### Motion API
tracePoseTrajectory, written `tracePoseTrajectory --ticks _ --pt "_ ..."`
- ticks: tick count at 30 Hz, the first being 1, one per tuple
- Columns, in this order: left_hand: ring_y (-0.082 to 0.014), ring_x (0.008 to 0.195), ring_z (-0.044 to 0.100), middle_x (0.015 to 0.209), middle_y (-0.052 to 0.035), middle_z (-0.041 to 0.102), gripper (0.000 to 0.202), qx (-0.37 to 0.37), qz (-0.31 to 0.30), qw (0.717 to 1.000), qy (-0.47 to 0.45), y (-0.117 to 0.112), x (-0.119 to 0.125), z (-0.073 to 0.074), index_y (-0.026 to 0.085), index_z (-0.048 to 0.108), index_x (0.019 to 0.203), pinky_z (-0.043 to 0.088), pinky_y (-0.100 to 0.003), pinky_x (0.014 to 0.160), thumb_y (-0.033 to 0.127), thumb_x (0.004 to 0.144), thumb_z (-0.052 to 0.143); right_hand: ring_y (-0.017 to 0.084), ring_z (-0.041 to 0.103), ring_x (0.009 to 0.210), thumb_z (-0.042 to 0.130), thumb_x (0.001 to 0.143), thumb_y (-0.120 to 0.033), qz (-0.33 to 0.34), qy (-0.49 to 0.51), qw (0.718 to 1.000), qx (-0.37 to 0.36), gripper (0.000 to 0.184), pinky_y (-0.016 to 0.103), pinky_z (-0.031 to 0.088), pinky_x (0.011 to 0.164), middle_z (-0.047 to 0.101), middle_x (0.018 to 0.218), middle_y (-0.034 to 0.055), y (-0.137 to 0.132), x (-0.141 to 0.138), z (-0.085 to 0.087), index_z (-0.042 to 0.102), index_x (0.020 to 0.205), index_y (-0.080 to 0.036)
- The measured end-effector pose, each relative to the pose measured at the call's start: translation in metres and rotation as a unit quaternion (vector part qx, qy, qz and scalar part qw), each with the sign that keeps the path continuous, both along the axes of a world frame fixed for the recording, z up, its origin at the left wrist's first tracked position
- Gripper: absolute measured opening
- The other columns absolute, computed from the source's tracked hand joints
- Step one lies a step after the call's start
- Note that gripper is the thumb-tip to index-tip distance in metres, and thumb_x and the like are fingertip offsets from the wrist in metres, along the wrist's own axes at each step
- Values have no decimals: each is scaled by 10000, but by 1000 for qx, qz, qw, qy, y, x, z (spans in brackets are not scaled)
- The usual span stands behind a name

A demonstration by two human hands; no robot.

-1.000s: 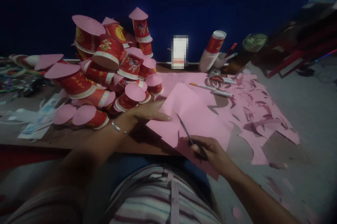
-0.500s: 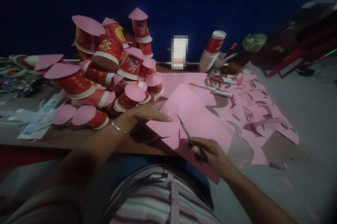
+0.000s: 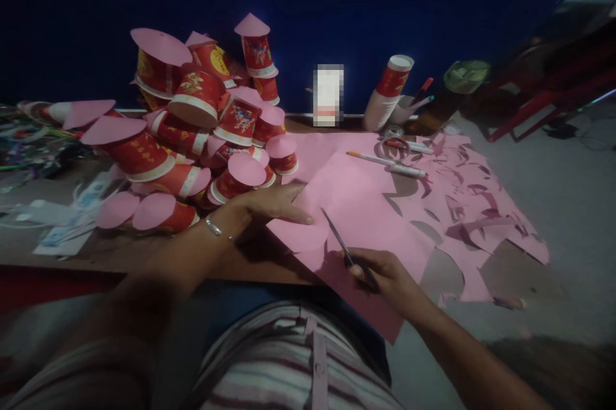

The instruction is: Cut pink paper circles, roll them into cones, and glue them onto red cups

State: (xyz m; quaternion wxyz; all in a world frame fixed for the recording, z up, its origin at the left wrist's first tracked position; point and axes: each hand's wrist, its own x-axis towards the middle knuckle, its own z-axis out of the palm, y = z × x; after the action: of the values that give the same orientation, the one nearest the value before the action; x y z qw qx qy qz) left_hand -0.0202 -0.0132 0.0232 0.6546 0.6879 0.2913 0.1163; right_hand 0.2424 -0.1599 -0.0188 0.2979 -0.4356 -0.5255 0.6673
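Pink sheet (image 3: 359,198) is lying over the worktop (image 3: 226,265), w/ one corner hanging past the front edge. L hand (image 3: 274,203) is pinching its L side nearly closed, thumb on top, other fingers mostly hidden. R hand (image 3: 387,275) is curling shut round scissors (image 3: 337,235), tips pointing nr L thumb. Pens (image 3: 409,171) are lying beyond; cut-up paper (image 3: 474,278) is spreading R, red cups (image 3: 139,156) w/ pink cones sitting piled L.

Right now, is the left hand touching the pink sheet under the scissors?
Touching. The head view shows the left hand with its thumb laid over the pink sheet, no gap visible.
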Motion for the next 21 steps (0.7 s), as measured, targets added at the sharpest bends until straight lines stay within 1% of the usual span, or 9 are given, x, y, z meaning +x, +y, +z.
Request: tracePoseTrajectory --ticks 4,7,9,11,12,14,16,18,21 --pt "-282 1092 708 1176 -108 762 598 -48 32 998 -29 -2 2 -3 160 684 1291 565 -353 916 325 747 871 106 406 565 708 879 -623 -22 -3 1000 -7 484 260 375 529 514 627 -25 2 0 1 741 984 -152" --pt "-278 1091 716 1218 -124 754 647 -118 104 986 -56 -9 6 -7 155 661 1319 564 -368 944 312 732 884 107 416 554 739 840 -645 -58 0 998 -16 545 261 382 524 538 630 -19 2 -1 1 758 1059 -147" --pt "-278 1128 706 1235 -128 751 622 -139 192 968 -82 -18 9 -9 156 676 1290 546 -370 987 324 730 890 109 435 555 747 829 -650 -81 6 997 -17 561 259 396 525 560 642 -10 2 -2 1 768 1076 -147" --pt "-293 1183 686 1230 -135 753 560 -151 279 940 -125 -31 12 -12 153 701 1243 531 -384 1022 393 765 866 113 454 556 741 831 -657 -105 14 994 -10 569 259 416 527 572 647 -4 2 -4 2 774 1086 -149" --pt "-307 1213 673 1233 -137 751 549 -161 304 925 -160 -39 13 -13 156 707 1240 525 -405 1041 445 792 837 115 462 557 736 834 -658 -117 17 993 -7 571 261 426 529 576 649 -3 2 -5 1 776 1088 -149" --pt "-328 1287 632 1282 -145 731 581 -167 305 909 -232 -56 14 -16 168 702 1264 510 -432 1081 543 827 780 120 479 562 735 834 -656 -138 25 990 -4 571 263 443 535 585 651 0 2 -8 1 776 1089 -147" --pt "-351 1332 598 1347 -156 697 688 -159 291 910 -251 -70 17 -19 176 671 1312 495 -448 1110 591 780 809 128 505 575 747 828 -645 -155 31 987 -6 566 265 458 544 600 659 3 3 -11 0 773 1098 -148" --pt "-344 1352 582 1388 -141 676 731 -117 299 924 -208 -79 21 -21 193 627 1366 474 -439 1139 503 748 868 139 529 592 755 822 -638 -162 29 986 -4 556 269 474 554 610 663 6 4 -15 -1 774 1093 -153" --pt "-323 1337 592 1330 -107 711 634 -46 341 929 -133 -81 31 -22 203 621 1368 470 -423 1146 467 825 814 151 536 612 757 817 -641 -166 15 986 10 536 276 484 565 604 662 7 4 -23 0 780 1062 -165"
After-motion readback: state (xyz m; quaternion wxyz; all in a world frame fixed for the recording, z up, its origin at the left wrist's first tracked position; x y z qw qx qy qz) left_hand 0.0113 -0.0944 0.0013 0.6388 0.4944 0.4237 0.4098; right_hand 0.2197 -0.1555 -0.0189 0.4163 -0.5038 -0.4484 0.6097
